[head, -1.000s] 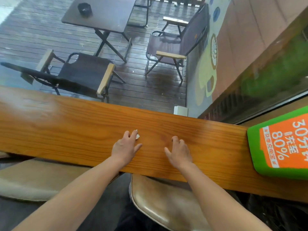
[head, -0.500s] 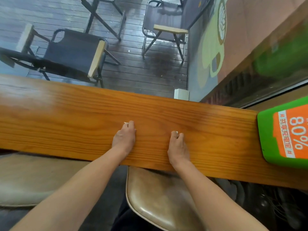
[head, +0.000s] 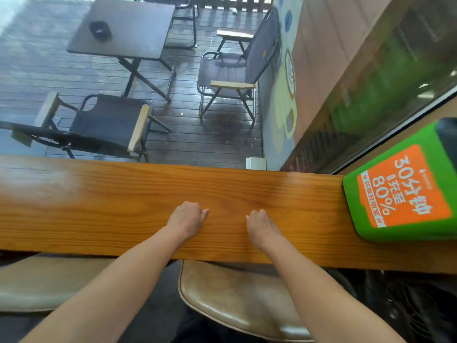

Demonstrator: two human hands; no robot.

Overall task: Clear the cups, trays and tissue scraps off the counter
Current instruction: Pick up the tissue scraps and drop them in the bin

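Hands (head: 222, 220) — fingers curled under — on glossy, straight-grained wooden counter (head: 99, 206).

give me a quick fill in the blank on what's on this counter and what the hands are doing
Both hands, left hand and right hand, rest on the wooden ____.
The green box sits on the counter's ____ end.
Its label is coloured ____.
Both hands have their fingers ____.

Missing words: counter; right; orange; curled

Both hands, left hand (head: 187, 219) and right hand (head: 260, 224), have curled into fists; scrap gone.
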